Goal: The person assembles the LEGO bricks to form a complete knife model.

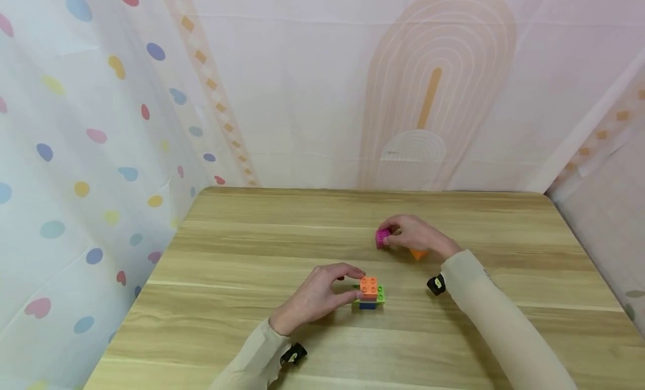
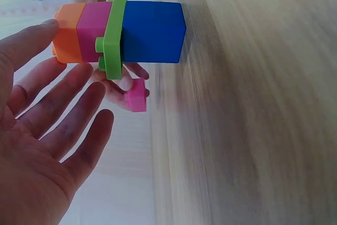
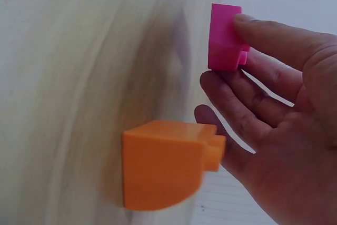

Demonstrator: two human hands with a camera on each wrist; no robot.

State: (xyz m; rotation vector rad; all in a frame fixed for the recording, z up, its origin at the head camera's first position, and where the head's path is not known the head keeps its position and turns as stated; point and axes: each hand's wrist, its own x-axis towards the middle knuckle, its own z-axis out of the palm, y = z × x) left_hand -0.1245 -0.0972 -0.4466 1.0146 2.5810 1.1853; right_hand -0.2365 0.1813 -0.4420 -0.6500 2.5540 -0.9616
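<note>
My left hand (image 1: 314, 295) holds a small stack of toy bricks, with thumb and index finger on opposite sides of its orange top brick (image 1: 369, 285). Below that, the left wrist view shows a pink brick (image 2: 95, 31), a flat green plate (image 2: 113, 40) with side studs, and a blue brick (image 2: 152, 31) at the base. Farther back, my right hand (image 1: 415, 233) pinches a magenta brick (image 3: 225, 38) just above the tabletop. Under that hand stands an orange curved brick (image 3: 163, 167) with a stud on top, mostly hidden in the head view.
The wood-grain table (image 1: 242, 300) carries the bricks. Its far edge meets a pale patterned curtain (image 1: 302, 99), and a dotted curtain (image 1: 75, 200) hangs along the left. Both wrists wear black straps with small devices.
</note>
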